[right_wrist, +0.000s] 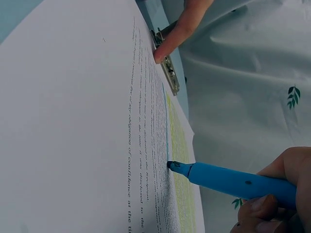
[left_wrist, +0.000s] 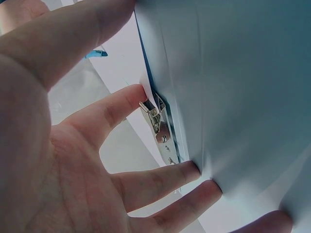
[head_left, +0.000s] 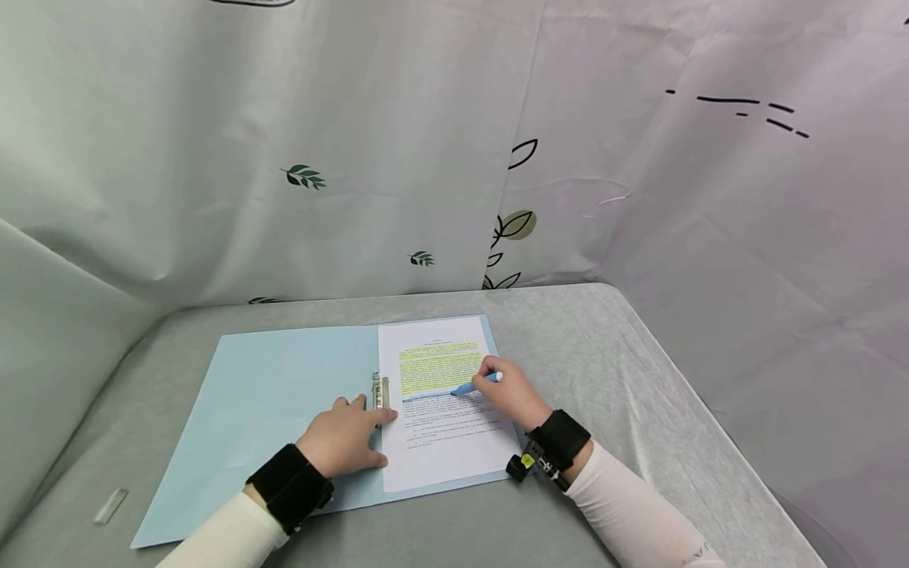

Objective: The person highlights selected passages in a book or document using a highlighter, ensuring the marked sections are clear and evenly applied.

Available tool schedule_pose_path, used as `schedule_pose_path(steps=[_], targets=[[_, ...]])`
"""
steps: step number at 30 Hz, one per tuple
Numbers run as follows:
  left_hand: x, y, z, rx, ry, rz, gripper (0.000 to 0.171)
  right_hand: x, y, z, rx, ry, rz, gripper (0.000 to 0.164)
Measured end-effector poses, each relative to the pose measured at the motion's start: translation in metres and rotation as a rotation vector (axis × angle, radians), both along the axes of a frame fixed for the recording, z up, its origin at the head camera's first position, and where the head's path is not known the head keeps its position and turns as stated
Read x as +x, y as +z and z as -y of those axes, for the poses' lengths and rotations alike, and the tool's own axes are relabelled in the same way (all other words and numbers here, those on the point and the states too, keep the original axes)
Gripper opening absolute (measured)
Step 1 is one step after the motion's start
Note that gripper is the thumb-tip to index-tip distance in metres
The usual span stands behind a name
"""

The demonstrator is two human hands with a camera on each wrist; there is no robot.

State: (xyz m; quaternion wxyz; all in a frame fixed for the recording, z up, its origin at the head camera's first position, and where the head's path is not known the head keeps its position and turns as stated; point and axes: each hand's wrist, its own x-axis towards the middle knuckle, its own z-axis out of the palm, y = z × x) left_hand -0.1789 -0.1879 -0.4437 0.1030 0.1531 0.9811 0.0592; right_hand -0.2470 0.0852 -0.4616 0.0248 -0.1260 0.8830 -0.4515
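A printed white sheet (head_left: 447, 465) lies in an opened light-blue folder (head_left: 284, 379), held at its left edge by a metal clip (right_wrist: 169, 73). My right hand (head_left: 513, 392) grips a blue highlighter (right_wrist: 233, 182), its dark tip touching the page at a line of text. A blue stripe runs along that line, just under a block of yellow-highlighted text (head_left: 439, 367). My left hand (head_left: 346, 438) rests spread over the folder's fold, fingers straight. Its index finger touches the sheet's left edge beside the clip, as the left wrist view also shows.
A small clear strip (head_left: 110, 506) lies on the grey cloth-covered table (head_left: 568, 347), left of the folder. A pale curtain (head_left: 341, 102) with leaf prints hangs behind the table and along its sides. Black camera straps (head_left: 291, 485) wrap both wrists.
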Motion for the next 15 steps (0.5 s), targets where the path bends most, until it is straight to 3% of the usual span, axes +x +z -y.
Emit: schedule_pose_path(steps=[15], targets=[[-0.0025, -0.0029, 0.0006, -0.009, -0.002, 0.006, 0.068, 0.0004, 0.0, -0.0041, -0.016, -0.012, 0.013, 0.016]])
